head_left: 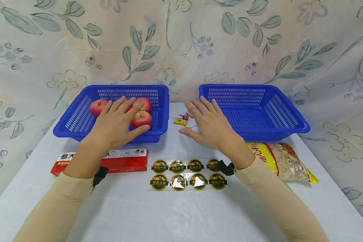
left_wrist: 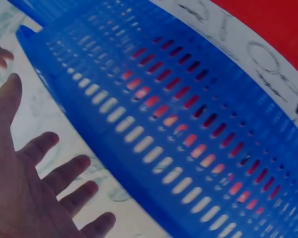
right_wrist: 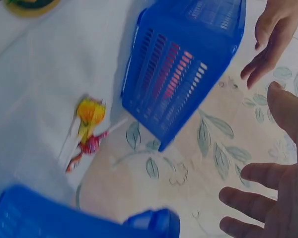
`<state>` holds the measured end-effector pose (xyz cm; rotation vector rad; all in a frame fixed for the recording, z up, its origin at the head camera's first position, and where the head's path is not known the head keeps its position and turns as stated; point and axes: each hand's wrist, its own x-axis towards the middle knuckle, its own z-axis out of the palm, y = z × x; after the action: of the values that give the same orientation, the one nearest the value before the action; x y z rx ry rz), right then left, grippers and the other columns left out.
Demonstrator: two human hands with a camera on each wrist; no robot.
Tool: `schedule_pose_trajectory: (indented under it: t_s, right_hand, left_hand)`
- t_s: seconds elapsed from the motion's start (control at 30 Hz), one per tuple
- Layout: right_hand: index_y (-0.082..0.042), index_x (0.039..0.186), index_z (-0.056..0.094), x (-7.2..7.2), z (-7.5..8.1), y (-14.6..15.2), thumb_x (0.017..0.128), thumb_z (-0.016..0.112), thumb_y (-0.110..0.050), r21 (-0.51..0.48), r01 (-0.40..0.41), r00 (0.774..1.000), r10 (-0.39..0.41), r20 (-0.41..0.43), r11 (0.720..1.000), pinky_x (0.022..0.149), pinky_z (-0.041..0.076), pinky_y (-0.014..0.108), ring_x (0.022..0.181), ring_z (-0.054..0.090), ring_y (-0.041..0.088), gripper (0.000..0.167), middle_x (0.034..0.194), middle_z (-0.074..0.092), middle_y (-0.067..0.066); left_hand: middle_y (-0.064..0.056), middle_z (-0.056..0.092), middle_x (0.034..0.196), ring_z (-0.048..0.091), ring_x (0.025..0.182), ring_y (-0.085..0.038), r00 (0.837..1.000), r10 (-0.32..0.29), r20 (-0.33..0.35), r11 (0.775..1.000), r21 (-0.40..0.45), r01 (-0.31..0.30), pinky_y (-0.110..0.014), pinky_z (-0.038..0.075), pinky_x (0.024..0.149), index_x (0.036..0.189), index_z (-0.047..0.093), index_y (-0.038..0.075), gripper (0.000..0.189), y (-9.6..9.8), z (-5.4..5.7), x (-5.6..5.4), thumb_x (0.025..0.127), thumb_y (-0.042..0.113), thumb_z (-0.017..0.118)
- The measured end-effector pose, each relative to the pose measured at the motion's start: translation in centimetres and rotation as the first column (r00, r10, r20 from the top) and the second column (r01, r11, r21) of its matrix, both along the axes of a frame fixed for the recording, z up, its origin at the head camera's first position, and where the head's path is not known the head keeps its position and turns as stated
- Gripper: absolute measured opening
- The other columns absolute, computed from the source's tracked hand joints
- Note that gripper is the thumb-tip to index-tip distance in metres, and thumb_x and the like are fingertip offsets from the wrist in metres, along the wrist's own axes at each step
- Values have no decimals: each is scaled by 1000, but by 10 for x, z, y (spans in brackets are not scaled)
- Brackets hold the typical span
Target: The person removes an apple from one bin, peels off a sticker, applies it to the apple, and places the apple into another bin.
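Observation:
My left hand [head_left: 115, 124] is held above the left blue basket [head_left: 152, 138], fingers spread and nothing in them. Several red apples [head_left: 141, 120] lie in that basket, partly covered by the hand; the left wrist view shows the left hand [left_wrist: 30, 173] apart from the basket's slotted wall [left_wrist: 154, 119]. With fingers spread too, my right hand [head_left: 211, 127] hovers at the near left corner of the right blue basket [head_left: 260, 135] and holds nothing. Between the baskets lie wrapped lollipops [head_left: 185, 117] and a yellow wrapper [head_left: 180, 121], partly behind the right hand.
A red and white box [head_left: 127, 164] lies in front of the left basket. A clear sheet of round black-and-gold stickers [head_left: 178, 182] is at the table's middle. A yellow and clear food bag [head_left: 290, 159] lies before the right basket. Floral cloth [head_left: 181, 43] hangs behind.

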<state>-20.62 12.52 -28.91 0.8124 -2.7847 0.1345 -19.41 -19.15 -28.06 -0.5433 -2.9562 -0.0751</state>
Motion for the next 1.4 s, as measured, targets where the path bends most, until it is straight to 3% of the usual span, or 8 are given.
schedule_pose_trajectory:
  t_s: [0.23, 0.53, 0.77, 0.93, 1.07, 1.23, 1.3, 1.4]
  right_hand:
    - [-10, 163, 28, -11, -3, -20, 98, 47, -70, -52, -66, 993, 71, 96, 996, 127, 15, 50, 157, 19, 37, 90, 165, 33, 16]
    - [-9, 164, 23, -20, -9, -43, 100, 49, -64, -200, -61, 944, 122, 307, 978, 121, 33, 51, 148, 38, 34, 88, 163, 36, 16]
    - [-9, 162, 29, -25, -24, -61, 100, 48, -67, -237, -86, 935, 161, 315, 968, 121, 33, 47, 151, 36, 29, 87, 164, 36, 13]
    - [-8, 161, 31, -28, -29, -68, 100, 50, -64, -257, -85, 939, 164, 302, 963, 122, 32, 46, 152, 34, 29, 85, 164, 34, 13]
    - [-7, 161, 29, -28, -30, -71, 100, 51, -64, -264, -73, 937, 157, 313, 962, 123, 31, 47, 153, 31, 30, 87, 166, 30, 14]
    - [-7, 163, 24, -28, -30, -68, 99, 50, -66, -265, -45, 919, 144, 368, 963, 124, 27, 47, 156, 25, 29, 91, 170, 21, 11]
    - [-7, 164, 22, -29, -31, -67, 99, 50, -67, -263, -40, 916, 141, 377, 964, 124, 27, 46, 156, 24, 28, 93, 170, 19, 10]
    - [-7, 164, 21, -32, -32, -68, 97, 51, -69, -269, -41, 916, 144, 374, 962, 124, 27, 45, 156, 24, 27, 96, 170, 21, 10]
  left_hand:
    - [-20, 34, 162, 22, 153, -45, 997, 10, 76, 999, 42, -14, -73, 18, 117, 164, 26, 23, 89, -13, -3, -19, 95, 76, 43]
    - [-21, 31, 162, 33, 148, -47, 980, -1, 199, 992, 122, -23, -72, 29, 113, 162, 32, 14, 94, -24, -5, -44, 93, 75, 51]
    - [-26, 30, 163, 21, 152, -50, 958, -3, 286, 993, 116, -32, -74, 21, 115, 161, 33, 10, 93, -29, -7, -53, 93, 71, 55]
    - [-27, 38, 159, 28, 148, -52, 946, -24, 323, 992, 125, -17, -73, 23, 114, 161, 32, 9, 91, -30, -7, -59, 94, 64, 60]
    - [-26, 41, 158, 33, 146, -52, 919, -15, 394, 990, 135, -42, -74, 27, 113, 162, 30, 11, 93, -27, -6, -62, 92, 63, 64]
    - [-26, 42, 156, 36, 144, -51, 859, 13, 512, 992, 103, -77, -75, 31, 110, 164, 26, 14, 102, -18, -4, -66, 87, 67, 68]
    - [-27, 41, 156, 36, 143, -51, 848, 24, 530, 993, 87, -83, -75, 31, 110, 164, 24, 14, 103, -15, -5, -69, 87, 66, 69]
    - [-27, 43, 154, 37, 142, -52, 844, 28, 536, 994, 76, -81, -75, 31, 110, 163, 26, 13, 101, -13, -6, -75, 88, 63, 70]
